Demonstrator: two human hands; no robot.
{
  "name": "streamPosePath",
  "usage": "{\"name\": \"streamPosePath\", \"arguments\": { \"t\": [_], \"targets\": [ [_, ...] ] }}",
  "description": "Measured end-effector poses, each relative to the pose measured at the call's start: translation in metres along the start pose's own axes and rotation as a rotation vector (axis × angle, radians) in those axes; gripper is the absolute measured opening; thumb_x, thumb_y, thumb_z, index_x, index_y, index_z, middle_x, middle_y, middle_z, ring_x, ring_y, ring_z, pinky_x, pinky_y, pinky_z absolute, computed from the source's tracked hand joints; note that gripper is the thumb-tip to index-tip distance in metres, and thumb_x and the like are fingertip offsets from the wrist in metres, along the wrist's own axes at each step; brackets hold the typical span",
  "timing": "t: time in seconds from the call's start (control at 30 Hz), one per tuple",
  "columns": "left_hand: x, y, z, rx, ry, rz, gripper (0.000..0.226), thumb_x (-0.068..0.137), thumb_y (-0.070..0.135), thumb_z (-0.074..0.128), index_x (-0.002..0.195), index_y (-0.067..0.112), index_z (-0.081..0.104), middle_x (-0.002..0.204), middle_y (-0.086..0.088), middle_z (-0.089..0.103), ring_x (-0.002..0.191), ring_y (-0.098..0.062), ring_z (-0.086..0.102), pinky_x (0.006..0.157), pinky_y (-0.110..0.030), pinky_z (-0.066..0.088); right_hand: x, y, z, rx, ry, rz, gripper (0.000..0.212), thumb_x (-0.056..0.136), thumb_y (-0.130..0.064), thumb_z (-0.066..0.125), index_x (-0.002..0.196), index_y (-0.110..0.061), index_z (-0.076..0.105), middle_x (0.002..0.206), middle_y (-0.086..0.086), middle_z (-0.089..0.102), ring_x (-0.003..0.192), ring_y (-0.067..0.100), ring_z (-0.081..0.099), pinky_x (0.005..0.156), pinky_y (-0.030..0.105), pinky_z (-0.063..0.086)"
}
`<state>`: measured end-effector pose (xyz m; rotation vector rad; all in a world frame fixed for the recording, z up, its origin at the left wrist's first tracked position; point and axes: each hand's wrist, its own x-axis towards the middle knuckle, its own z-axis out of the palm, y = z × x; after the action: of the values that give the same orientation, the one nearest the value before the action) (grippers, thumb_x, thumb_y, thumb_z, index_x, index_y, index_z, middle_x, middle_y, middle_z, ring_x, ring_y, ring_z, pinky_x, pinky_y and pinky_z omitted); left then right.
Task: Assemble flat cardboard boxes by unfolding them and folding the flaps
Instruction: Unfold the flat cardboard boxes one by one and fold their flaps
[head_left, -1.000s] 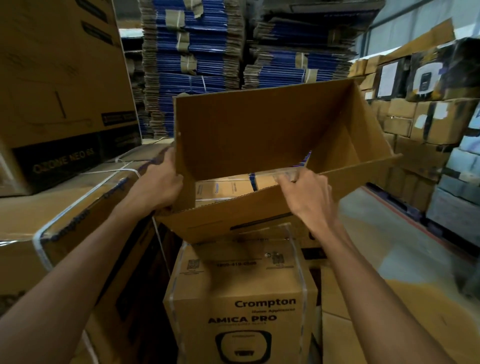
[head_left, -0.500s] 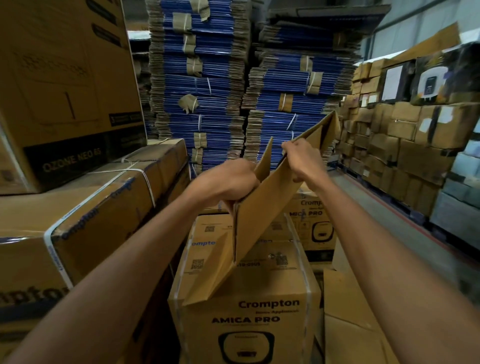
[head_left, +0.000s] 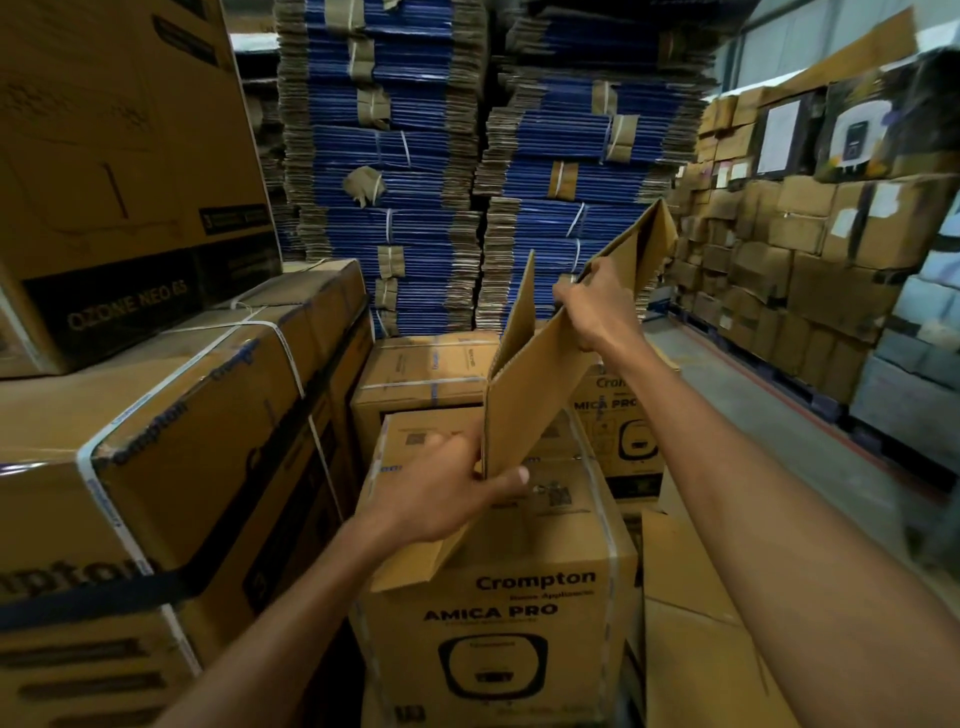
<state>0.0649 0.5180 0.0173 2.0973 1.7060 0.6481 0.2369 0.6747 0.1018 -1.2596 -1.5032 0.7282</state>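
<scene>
Fingers (head_left: 467, 452) and thumb of the left hand (head_left: 441, 491) pinch the lower edge of the brown, half-unfolded cardboard box (head_left: 540, 400); the right hand (head_left: 589, 306) grips its upper edge. The box hangs tilted above a printed brown carton (head_left: 493, 613).

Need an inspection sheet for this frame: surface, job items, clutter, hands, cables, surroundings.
Surface: no bench seen; sealed Crompton carton below the work.
Job's things: cardboard box, near flat, tilted, held in air.
Clutter: loose cardboard lower right.
Hands: left hand grips box's lower end; right hand grips its upper edge.
Cables: nothing seen.
Surroundings: bundled flat cartons behind; strapped cartons left; stacked cartons right.
</scene>
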Motion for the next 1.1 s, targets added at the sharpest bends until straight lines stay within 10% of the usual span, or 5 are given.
{"name": "streamPosePath", "arguments": {
  "t": [0.13, 0.33, 0.5, 0.73, 1.1],
  "targets": [
    [0.017, 0.004, -0.002, -0.066, 0.329, -0.023, 0.035, 0.105, 0.048, 0.044, 0.102, 0.02, 0.066, 0.095, -0.004, 0.069, 0.088, -0.024, 0.064, 0.078, -0.048, 0.059, -0.016, -0.005, 0.014, 0.202, -0.002, -0.118, 0.055, 0.093, -0.046, 0.061, 0.142, -0.031, 0.042, 0.147, 0.0, 0.05, 0.129, 0.024, 0.052, 0.104, 0.054, 0.048],
    [0.055, 0.008, -0.051, -0.457, 0.561, -0.13, 0.02, 0.102, 0.028, 0.054, 0.113, 0.014, 0.063, 0.105, -0.011, 0.073, 0.087, -0.028, 0.073, 0.065, -0.046, 0.063, -0.099, 0.019, 0.034, 0.324, -0.136, -0.279, 0.019, 0.097, -0.017, 0.059, 0.081, -0.012, 0.067, 0.078, 0.01, 0.07, 0.064, 0.023, 0.064, 0.06, 0.037, 0.054],
    [0.054, -0.027, -0.031, -0.989, 0.724, -0.251, 0.023, 0.107, 0.02, 0.048, 0.12, 0.005, 0.06, 0.102, -0.016, 0.073, 0.085, -0.032, 0.075, 0.061, -0.039, 0.063, -0.16, 0.072, 0.063, 0.593, -0.626, 0.39, 0.05, 0.095, -0.05, 0.06, 0.124, -0.009, 0.063, 0.119, 0.017, 0.069, 0.084, 0.035, 0.075, 0.084, 0.049, 0.061],
    [-0.006, -0.055, 0.1, -1.616, 0.786, -0.483, 0.039, 0.108, 0.018, 0.046, 0.147, 0.014, 0.042, 0.127, -0.013, 0.067, 0.105, -0.025, 0.071, 0.066, -0.034, 0.063, -0.156, 0.146, 0.05, 1.193, 0.186, 0.722, 0.046, 0.097, -0.039, 0.063, 0.139, -0.023, 0.05, 0.123, 0.011, 0.064, 0.116, 0.035, 0.059, 0.096, 0.056, 0.049],
    [-0.035, -0.079, 0.164, -1.722, 0.596, -0.769, 0.036, 0.097, 0.023, 0.068, 0.13, 0.008, 0.062, 0.09, -0.006, 0.072, 0.044, -0.009, 0.049, 0.047, -0.02, 0.052, -0.187, 0.222, 0.052, 1.059, 0.246, 0.823, 0.052, 0.102, -0.041, 0.056, 0.147, -0.019, 0.045, 0.132, 0.01, 0.064, 0.117, 0.029, 0.061, 0.092, 0.051, 0.052]
  ]
}}
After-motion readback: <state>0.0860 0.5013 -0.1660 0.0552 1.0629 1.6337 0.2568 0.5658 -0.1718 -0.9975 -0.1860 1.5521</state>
